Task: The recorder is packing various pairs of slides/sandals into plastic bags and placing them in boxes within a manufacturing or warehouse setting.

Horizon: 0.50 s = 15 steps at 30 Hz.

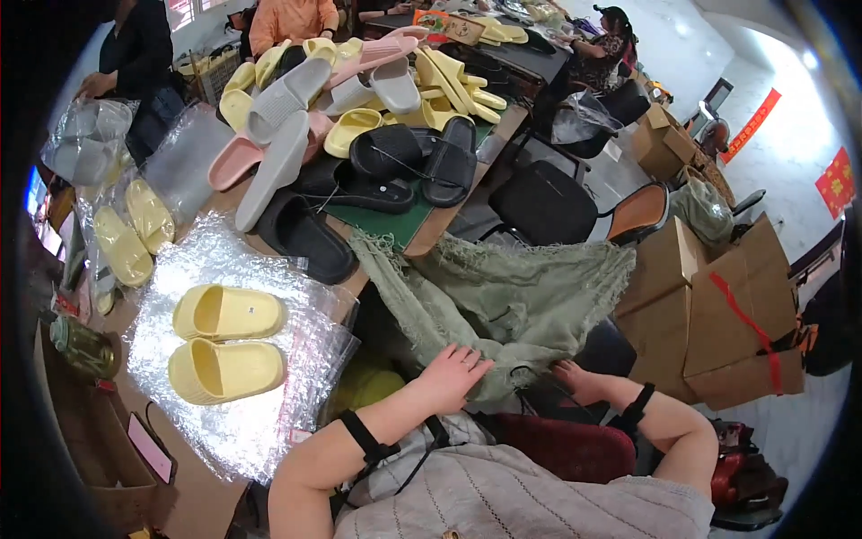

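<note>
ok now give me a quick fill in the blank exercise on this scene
1. The left hand and right hand are at a frayed cloth coloured ____.
2. Two ____ slippers lie on the shiny plastic.
3. The box with the red strip is made of ____.

Missing words: green; yellow; cardboard

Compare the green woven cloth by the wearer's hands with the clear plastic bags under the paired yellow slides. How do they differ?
The green woven cloth is dull with frayed edges, while the clear plastic bags are shiny. The cloth sags in loose folds; the bags lie mostly flat. The left hand and right hand are at the cloth, whereas the bags bear two yellow slides. Both look thin and flexible.
</note>
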Each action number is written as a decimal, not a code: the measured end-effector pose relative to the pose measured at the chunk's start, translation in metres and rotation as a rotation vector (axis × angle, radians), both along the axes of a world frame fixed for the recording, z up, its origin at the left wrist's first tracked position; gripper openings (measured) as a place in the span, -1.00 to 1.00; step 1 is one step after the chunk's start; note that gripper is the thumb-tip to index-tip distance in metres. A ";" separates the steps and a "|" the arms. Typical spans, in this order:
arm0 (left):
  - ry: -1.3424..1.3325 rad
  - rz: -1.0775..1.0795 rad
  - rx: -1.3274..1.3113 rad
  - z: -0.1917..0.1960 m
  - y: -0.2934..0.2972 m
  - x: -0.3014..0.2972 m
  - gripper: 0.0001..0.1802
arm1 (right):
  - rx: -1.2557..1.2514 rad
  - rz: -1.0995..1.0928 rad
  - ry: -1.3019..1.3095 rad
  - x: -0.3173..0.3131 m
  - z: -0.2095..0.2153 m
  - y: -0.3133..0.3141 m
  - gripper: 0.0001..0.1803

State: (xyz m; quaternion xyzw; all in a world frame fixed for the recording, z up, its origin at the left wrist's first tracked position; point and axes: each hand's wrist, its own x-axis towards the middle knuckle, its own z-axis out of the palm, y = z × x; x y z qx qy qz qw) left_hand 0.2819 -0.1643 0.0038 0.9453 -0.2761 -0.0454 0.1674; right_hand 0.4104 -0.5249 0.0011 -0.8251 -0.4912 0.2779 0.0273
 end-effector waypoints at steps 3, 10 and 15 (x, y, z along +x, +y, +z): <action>0.048 0.036 0.023 -0.018 0.004 -0.008 -0.08 | 0.475 -0.538 0.288 -0.011 -0.013 -0.010 -0.50; 0.018 0.144 -0.025 -0.027 0.015 -0.005 -0.23 | 0.785 -1.581 0.311 -0.022 -0.083 -0.047 -0.94; 0.082 0.140 0.046 -0.029 0.021 -0.010 -0.30 | 0.663 -1.167 0.468 -0.042 -0.146 -0.009 -0.47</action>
